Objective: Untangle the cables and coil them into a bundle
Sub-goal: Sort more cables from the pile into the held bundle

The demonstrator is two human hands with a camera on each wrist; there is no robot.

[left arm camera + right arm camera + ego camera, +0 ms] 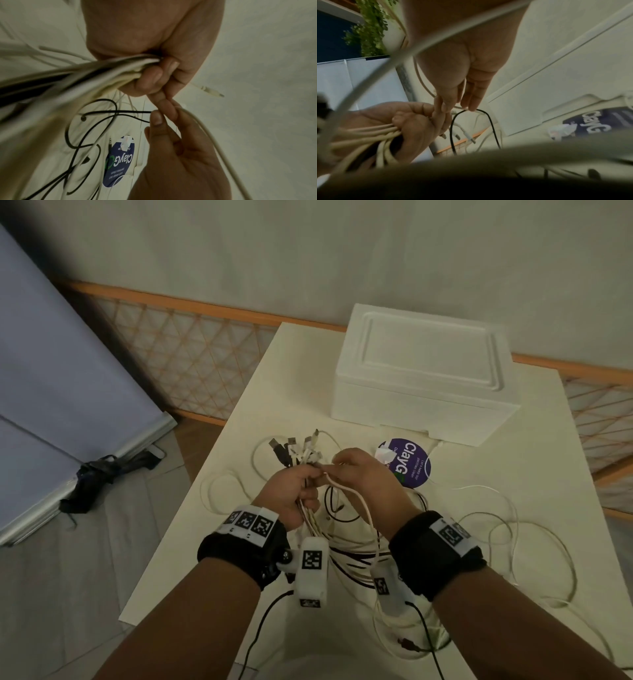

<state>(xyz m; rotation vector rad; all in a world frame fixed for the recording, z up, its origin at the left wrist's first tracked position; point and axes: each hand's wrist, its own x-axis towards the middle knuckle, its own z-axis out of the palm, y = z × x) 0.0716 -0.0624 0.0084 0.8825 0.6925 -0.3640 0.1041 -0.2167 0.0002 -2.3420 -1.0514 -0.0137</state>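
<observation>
My left hand (296, 489) grips a bundle of white and black cables (96, 73) in its fist, above the white table (513, 460). Their plug ends (298, 448) fan out past the knuckles. Right beside it, my right hand (358, 472) pinches one white cable (214, 142) between thumb and forefinger, touching the left forefinger. That cable trails back under the right wrist. In the right wrist view the pinch (444, 106) sits just above a black cable loop (471, 121). Loose white loops (496, 529) and black strands (330, 503) lie tangled on the table below both hands.
A white foam box (421, 374) stands at the back of the table, with a round purple sticker (411, 463) in front of it. On the floor to the left lie a pale board (51, 371) and a dark bundle (99, 474). An orange lattice fence (191, 361) runs behind.
</observation>
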